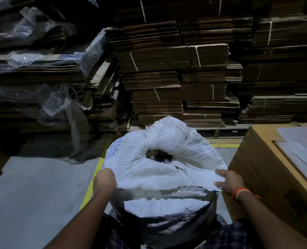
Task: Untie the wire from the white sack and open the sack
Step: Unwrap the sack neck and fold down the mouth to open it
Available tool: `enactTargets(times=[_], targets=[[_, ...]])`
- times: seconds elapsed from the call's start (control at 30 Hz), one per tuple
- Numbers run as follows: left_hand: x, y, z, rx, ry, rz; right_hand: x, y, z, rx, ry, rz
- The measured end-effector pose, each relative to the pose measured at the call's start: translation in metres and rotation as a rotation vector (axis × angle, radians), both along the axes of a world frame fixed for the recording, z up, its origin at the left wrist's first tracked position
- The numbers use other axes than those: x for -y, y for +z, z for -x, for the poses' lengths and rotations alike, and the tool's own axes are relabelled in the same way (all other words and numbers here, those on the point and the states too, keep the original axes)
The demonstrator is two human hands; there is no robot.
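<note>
A white woven sack [165, 166] stands on the floor right in front of me, blue print on its left side. Its mouth is spread wide and folded outward, leaving a small dark opening [159, 156] at the middle where dark contents show. My left hand [104, 180] grips the near left edge of the sack's rim with curled fingers. On the near right edge my right hand [230, 180] pinches the rim; an orange band sits on its wrist. No wire shows anywhere in view.
A large brown cardboard box [274, 177] stands close on the right, with white sheets on top. Tall stacks of flat tied cardboard [176, 69] fill the back, some under clear plastic [41, 60] on the left. A yellow floor line [93, 180] runs beside the sack.
</note>
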State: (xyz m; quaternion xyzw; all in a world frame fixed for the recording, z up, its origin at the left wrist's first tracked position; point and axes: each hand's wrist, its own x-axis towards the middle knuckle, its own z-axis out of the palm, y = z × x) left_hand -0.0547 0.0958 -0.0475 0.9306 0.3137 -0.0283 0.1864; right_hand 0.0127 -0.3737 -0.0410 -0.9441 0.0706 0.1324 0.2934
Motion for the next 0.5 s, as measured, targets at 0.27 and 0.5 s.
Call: enactTargets(times=[0.27,0.5], targets=[[0.047,0.027,-0.006,0.08,-0.129,-0.26,-0.045,0.018,0.01,0.285,-0.031,0.432],[0.062,0.047,-0.049,0.343,-0.046,0.086,-0.088,0.06,-0.01,0.917,0.29,0.375]])
